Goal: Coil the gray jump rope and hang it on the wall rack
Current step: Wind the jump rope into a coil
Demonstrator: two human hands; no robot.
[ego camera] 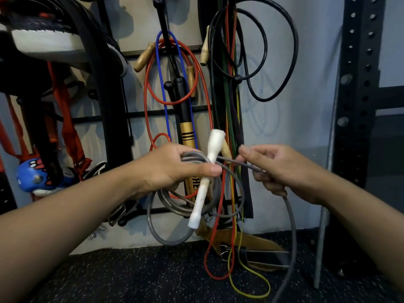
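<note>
Head view. Your left hand (pixel 172 169) is closed around the gathered loops of the gray jump rope (pixel 185 206) together with one white handle (pixel 205 178); the thumb presses across the handle near its middle. The handle stands tilted, upper end toward the wall, lower end pointing down at you. The coils hang below the left grip as several overlapping loops, in front of the lower part of the wall rack (pixel 140 114) and not touching any peg.

Your right hand (pixel 279 171) pinches the free run of the same rope between thumb and forefinger, with the other fingers curled around it. From this grip the rope goes left to the coil at the handle, and its tail drops down past your right wrist toward the black speckled floor (pixel 131 278).

On the rack behind the hands hang a red rope (pixel 150 68) and a blue rope (pixel 161 84) with wooden handles, a black and gold bat (pixel 185 119) and a black rope (pixel 282 62). Red and yellow bands (pixel 218 237) trail down to the floor. A black perforated steel upright (pixel 358 84) stands at the right.
</note>
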